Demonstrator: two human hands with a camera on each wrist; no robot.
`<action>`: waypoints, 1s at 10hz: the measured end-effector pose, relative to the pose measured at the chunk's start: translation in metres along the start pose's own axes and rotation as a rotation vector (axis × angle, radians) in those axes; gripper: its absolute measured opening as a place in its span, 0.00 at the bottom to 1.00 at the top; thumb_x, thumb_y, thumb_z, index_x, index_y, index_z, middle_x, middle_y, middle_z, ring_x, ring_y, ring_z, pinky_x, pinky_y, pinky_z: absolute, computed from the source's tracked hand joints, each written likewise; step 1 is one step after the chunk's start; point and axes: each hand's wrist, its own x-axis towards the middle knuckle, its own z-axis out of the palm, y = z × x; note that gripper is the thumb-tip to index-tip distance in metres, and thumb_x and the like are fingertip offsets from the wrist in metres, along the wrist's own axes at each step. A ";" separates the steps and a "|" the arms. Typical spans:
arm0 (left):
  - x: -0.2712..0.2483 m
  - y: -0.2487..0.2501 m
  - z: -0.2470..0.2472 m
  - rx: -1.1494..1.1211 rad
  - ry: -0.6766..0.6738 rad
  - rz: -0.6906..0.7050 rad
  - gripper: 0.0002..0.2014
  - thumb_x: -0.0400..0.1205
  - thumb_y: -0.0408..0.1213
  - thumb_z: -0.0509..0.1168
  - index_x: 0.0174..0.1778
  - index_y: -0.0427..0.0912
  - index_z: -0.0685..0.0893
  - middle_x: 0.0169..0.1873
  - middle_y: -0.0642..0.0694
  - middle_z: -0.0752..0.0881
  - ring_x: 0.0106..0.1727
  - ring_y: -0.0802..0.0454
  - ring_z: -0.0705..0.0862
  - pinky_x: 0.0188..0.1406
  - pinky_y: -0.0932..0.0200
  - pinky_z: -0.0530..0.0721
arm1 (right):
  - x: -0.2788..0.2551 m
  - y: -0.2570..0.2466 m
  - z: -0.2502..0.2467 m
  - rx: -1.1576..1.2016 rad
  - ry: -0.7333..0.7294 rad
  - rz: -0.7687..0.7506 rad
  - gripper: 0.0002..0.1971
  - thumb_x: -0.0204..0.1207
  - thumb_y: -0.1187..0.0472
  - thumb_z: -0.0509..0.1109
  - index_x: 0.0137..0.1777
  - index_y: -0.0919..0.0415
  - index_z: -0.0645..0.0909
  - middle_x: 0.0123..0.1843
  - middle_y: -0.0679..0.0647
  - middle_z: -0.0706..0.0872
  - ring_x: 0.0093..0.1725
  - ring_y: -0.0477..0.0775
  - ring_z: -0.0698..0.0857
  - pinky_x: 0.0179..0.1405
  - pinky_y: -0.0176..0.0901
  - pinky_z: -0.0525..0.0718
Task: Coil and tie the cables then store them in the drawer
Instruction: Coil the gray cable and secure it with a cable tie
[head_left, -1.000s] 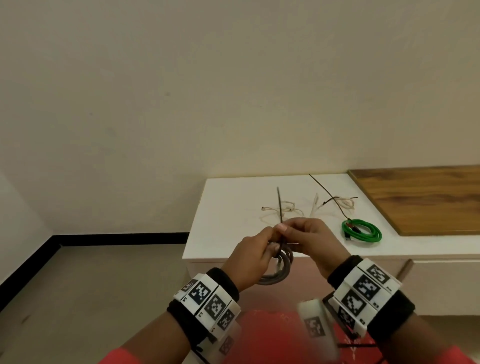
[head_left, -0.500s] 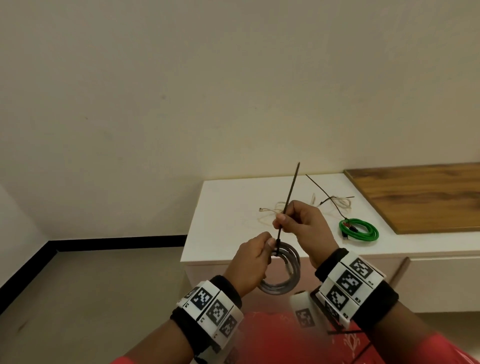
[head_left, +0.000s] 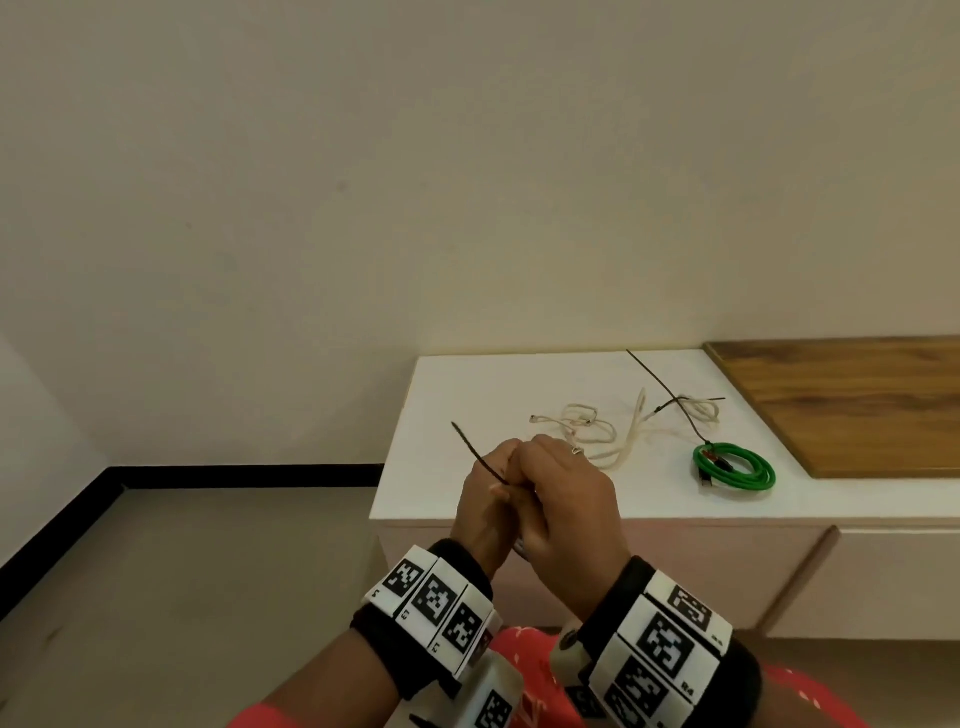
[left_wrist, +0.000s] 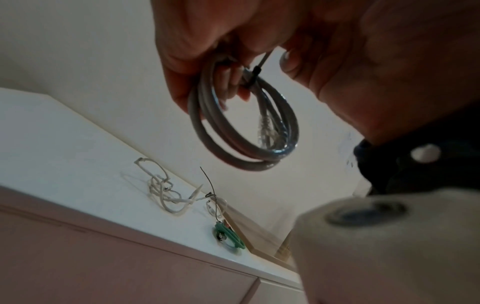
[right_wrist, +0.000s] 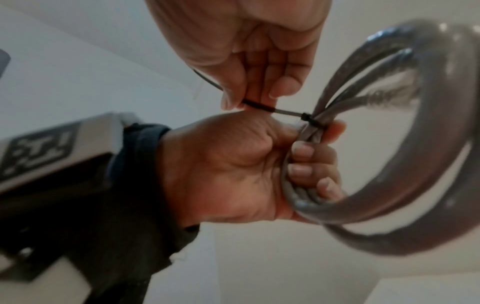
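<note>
A grey cable coil (right_wrist: 428, 144) hangs in front of the cabinet, gripped by my left hand (right_wrist: 306, 162) with the fingers curled round its strands. A black zip tie (right_wrist: 285, 112) is looped round the coil next to those fingers. My right hand (right_wrist: 241, 98) pinches the tie's tail between thumb and forefinger. In the head view the left hand (head_left: 480, 512) and the right hand (head_left: 566, 499) are pressed together and hide the coil; the tie's tail (head_left: 470, 449) sticks out up and to the left. The left wrist view shows the coil (left_wrist: 244, 131) below the fingers.
On the white cabinet top (head_left: 467, 405) lie a loose white cable (head_left: 597, 441), a coiled green cable (head_left: 735, 467) and another black zip tie (head_left: 660, 387). A wooden panel (head_left: 857, 405) covers the right part. A drawer front (head_left: 883, 582) is below. Bare floor lies to the left.
The tie's tail pointed straight up; it now slants up to the left. My hands have closed together and risen slightly, and the coil has gone out of the head view.
</note>
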 end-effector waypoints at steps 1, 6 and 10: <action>0.026 -0.033 -0.008 0.071 -0.025 0.130 0.08 0.77 0.38 0.56 0.31 0.46 0.72 0.30 0.50 0.75 0.32 0.54 0.74 0.37 0.56 0.78 | -0.009 0.005 0.002 0.048 0.037 0.061 0.15 0.59 0.70 0.66 0.33 0.51 0.64 0.27 0.44 0.72 0.32 0.39 0.61 0.29 0.31 0.62; 0.056 -0.041 0.013 0.072 -0.086 0.033 0.15 0.87 0.40 0.49 0.38 0.39 0.73 0.21 0.50 0.67 0.18 0.58 0.66 0.24 0.59 0.76 | -0.017 0.094 -0.052 0.252 -0.411 0.727 0.14 0.71 0.56 0.74 0.56 0.57 0.81 0.39 0.50 0.85 0.39 0.48 0.83 0.46 0.47 0.83; 0.058 -0.049 0.062 0.193 -0.298 0.100 0.10 0.86 0.35 0.50 0.44 0.45 0.75 0.22 0.51 0.68 0.20 0.60 0.68 0.22 0.61 0.73 | 0.004 0.118 -0.067 0.655 -0.106 0.936 0.09 0.76 0.72 0.64 0.36 0.69 0.82 0.31 0.60 0.84 0.31 0.53 0.83 0.30 0.35 0.84</action>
